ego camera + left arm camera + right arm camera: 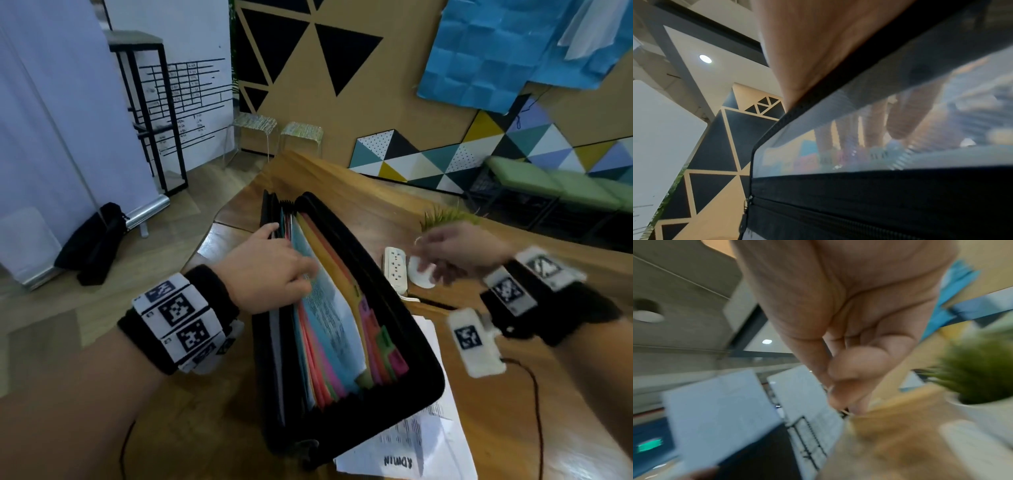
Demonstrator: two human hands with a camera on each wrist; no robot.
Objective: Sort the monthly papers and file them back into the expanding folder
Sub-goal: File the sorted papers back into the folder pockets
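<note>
On the table [496,421], expanding folder [404,370] open, left hand [263,267] fingers spread inside, right hand [455,250] blurred, grip unclear.

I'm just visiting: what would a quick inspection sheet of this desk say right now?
Surface: wooden table, bare at the far end.
Job's things: black expanding folder open, coloured dividers showing; loose printed papers partly under it.
Clutter: white power strip; small green plant.
Hands: left hand has its fingers inside the folder, between the papers; right hand blurred above the table, grip unclear.
Cables: thin black cable on the table by the right wrist.
Surroundings: wall with triangle patterns, two stools.
</note>
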